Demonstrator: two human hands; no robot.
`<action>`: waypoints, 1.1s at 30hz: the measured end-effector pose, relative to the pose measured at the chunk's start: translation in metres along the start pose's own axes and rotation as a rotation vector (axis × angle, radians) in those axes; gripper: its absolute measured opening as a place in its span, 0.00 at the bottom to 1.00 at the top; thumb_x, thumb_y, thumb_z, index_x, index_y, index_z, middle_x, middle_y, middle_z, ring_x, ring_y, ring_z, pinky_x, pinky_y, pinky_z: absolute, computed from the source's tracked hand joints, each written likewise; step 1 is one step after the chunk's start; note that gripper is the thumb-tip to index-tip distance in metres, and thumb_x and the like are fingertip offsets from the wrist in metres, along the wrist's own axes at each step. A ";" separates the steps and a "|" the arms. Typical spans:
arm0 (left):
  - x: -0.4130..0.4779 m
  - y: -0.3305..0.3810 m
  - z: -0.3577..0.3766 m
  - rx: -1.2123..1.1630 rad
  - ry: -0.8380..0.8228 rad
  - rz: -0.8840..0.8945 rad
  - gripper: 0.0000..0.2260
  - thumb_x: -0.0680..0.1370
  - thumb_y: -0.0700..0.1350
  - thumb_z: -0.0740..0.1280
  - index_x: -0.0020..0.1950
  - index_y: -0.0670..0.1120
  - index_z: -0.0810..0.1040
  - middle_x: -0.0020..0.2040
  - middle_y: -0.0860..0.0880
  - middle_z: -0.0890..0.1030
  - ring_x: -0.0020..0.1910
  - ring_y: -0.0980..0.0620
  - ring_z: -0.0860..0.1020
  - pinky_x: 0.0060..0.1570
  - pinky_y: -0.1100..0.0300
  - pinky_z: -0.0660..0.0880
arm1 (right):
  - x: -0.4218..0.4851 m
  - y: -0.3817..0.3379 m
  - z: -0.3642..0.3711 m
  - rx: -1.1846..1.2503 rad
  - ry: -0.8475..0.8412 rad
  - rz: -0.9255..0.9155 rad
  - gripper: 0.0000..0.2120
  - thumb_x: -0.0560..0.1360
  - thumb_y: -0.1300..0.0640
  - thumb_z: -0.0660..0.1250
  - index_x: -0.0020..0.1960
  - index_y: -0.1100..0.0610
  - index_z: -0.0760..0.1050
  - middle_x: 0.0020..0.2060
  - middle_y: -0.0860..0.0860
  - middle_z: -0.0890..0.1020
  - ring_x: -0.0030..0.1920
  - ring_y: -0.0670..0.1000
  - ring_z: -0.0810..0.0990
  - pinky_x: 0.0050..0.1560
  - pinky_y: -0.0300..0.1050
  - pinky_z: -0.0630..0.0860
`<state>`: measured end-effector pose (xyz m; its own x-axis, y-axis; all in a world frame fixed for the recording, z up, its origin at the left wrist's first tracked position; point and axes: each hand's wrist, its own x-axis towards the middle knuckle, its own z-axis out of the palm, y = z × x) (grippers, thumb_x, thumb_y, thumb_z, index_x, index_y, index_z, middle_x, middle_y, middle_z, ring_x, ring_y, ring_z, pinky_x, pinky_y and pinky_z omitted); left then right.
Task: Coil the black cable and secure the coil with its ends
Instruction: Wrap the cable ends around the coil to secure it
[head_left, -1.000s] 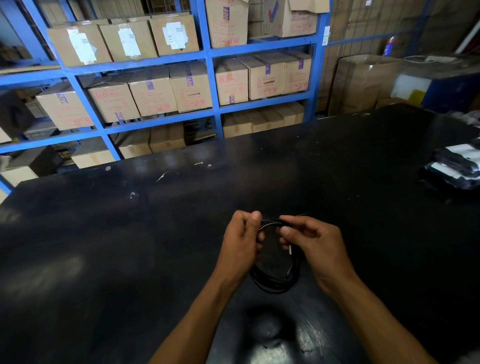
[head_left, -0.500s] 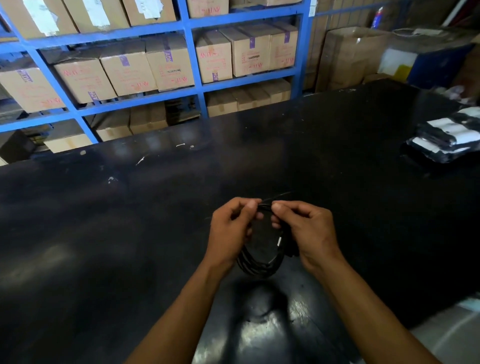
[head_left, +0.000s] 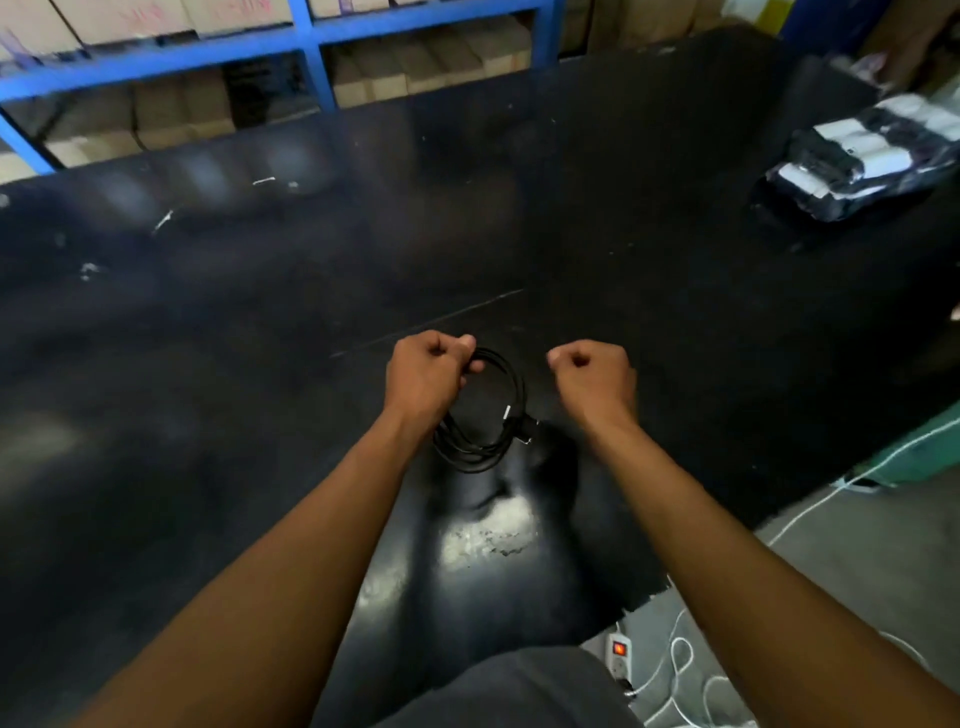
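Mid-frame, the left hand (head_left: 428, 376) grips the coil (head_left: 517, 400) at its top; loops hang below-right. The right hand (head_left: 595, 382) is fisted just beside the coil; whether it holds anything is unclear.

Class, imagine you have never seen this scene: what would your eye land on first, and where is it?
Two bare hands at the centre: the left hand grips a coiled black cable over the black table, while the right hand is a closed fist just beside it. Next, the bundle of black-and-white packets at the table's far right, and the blue shelving of cardboard boxes behind.
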<state>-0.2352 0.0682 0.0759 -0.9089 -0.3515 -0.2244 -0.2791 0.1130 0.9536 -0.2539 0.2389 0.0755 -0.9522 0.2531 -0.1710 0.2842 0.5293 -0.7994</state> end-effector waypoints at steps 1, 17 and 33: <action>0.003 -0.003 0.003 0.014 -0.003 -0.014 0.12 0.77 0.48 0.69 0.34 0.48 0.78 0.31 0.52 0.85 0.22 0.60 0.72 0.29 0.62 0.68 | 0.008 0.010 -0.005 -0.131 0.019 0.017 0.09 0.73 0.56 0.66 0.49 0.51 0.83 0.51 0.54 0.86 0.55 0.59 0.82 0.54 0.49 0.78; 0.018 -0.011 0.025 -0.023 -0.084 -0.134 0.09 0.78 0.46 0.70 0.39 0.44 0.80 0.31 0.54 0.85 0.23 0.62 0.71 0.26 0.68 0.71 | 0.041 0.082 -0.014 -0.341 -0.259 0.150 0.08 0.67 0.55 0.78 0.42 0.58 0.84 0.42 0.57 0.86 0.45 0.55 0.84 0.52 0.55 0.81; -0.018 0.048 -0.041 -0.126 0.056 0.210 0.10 0.79 0.44 0.69 0.37 0.47 0.77 0.35 0.48 0.83 0.27 0.60 0.73 0.30 0.64 0.72 | -0.052 -0.088 -0.049 0.192 -0.416 -0.424 0.05 0.70 0.66 0.74 0.43 0.57 0.83 0.35 0.54 0.86 0.33 0.47 0.86 0.38 0.39 0.82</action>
<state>-0.2190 0.0418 0.1339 -0.9235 -0.3835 -0.0105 -0.0418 0.0734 0.9964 -0.2243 0.2189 0.1828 -0.9527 -0.3040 0.0045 -0.1161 0.3501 -0.9295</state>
